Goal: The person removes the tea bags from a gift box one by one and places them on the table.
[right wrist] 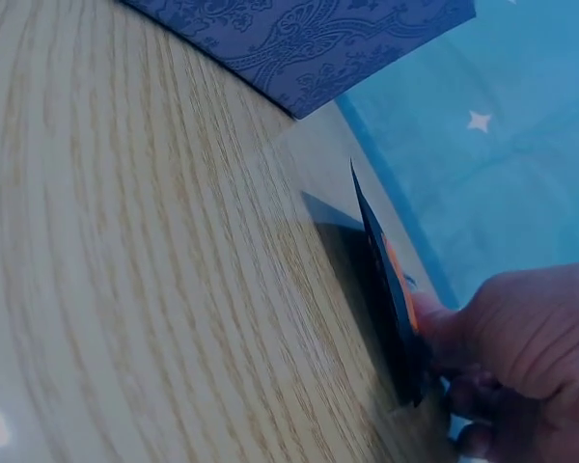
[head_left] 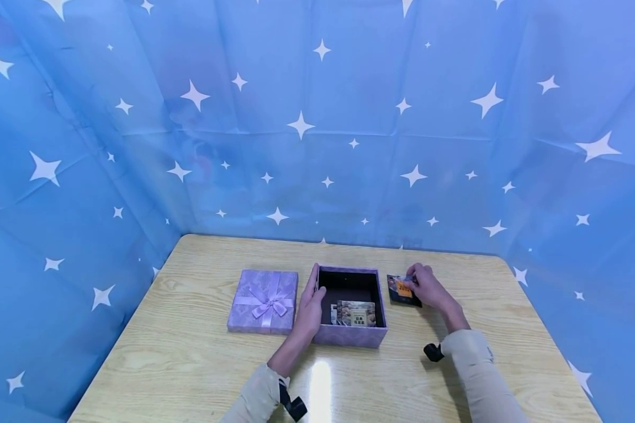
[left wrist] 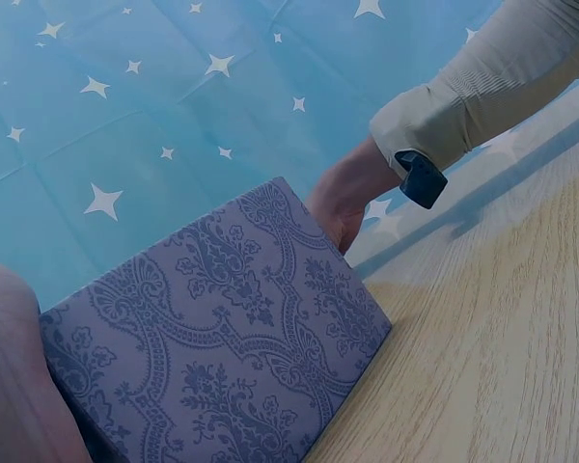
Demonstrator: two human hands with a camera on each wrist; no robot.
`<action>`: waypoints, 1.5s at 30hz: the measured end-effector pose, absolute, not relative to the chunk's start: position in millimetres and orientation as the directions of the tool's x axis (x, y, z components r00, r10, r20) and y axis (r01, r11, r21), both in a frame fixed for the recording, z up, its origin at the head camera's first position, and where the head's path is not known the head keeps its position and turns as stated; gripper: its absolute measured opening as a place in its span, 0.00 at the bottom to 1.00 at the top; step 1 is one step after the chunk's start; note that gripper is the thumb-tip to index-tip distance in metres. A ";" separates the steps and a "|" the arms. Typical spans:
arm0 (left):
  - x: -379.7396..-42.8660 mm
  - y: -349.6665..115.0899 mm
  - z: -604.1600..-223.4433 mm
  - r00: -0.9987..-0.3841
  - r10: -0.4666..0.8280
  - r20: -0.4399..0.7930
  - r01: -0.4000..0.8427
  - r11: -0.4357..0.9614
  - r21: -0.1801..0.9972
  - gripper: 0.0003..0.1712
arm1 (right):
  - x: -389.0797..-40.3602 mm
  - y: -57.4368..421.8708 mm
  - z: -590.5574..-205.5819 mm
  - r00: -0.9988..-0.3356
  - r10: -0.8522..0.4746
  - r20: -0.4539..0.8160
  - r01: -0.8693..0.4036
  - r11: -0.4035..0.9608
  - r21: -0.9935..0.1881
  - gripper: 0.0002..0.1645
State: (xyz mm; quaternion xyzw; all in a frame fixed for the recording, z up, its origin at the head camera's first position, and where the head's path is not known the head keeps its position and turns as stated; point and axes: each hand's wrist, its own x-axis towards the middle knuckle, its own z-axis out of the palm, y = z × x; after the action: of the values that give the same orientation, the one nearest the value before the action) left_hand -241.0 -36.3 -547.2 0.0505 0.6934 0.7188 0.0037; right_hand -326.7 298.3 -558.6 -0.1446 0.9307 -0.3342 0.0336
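An uncovered purple gift box [head_left: 349, 337] with a dark inside stands mid-table. My left hand [head_left: 310, 305] grips its left wall, thumb over the rim and fingers along the outside. Inside, against the near wall, lie small flat printed packets [head_left: 361, 314]. To the right of the box, my right hand [head_left: 427, 286] pinches a flat black packet with an orange label [head_left: 404, 292] by its right side. In the right wrist view this packet [right wrist: 391, 280] is seen nearly edge-on, tilted up over the table, with its shadow beside it. The box's patterned side [left wrist: 222, 318] fills much of the left wrist view.
The purple lid [head_left: 264, 299] with a ribbon bow lies left of the box, close to my left hand. Everything rests on a light wood table [head_left: 201, 364]. A blue curtain with white stars [head_left: 301, 164] hangs behind and along the sides.
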 end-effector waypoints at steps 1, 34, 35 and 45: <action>-240.9 -36.3 -547.1 -0.995 0.076 0.066 0.063 -0.038 0.997 0.35 | -326.3 298.6 -558.4 -0.956 -0.291 0.026 -0.240 0.732 -0.637 0.10; -243.0 -35.9 -548.6 -0.993 0.088 0.075 0.072 -0.045 0.996 0.35 | -306.7 304.4 -552.0 -0.965 -0.261 -0.012 -0.193 0.741 -0.643 0.54; -242.8 -35.9 -548.6 -0.993 0.091 0.078 0.074 -0.049 0.996 0.35 | -306.0 303.6 -549.0 -0.968 -0.252 0.009 -0.198 0.737 -0.646 0.54; -242.2 -36.8 -546.7 -0.994 0.089 0.059 0.054 -0.063 0.997 0.35 | -297.2 270.8 -509.6 -0.940 -0.250 0.234 -0.342 0.674 -0.655 0.30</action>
State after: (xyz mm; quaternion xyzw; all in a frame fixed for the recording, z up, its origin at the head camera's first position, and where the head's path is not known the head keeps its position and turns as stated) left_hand -242.2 -36.8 -546.7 0.0521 0.6844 0.7271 0.0120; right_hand -297.2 270.8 -509.6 -0.1621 0.9127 -0.3699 -0.0624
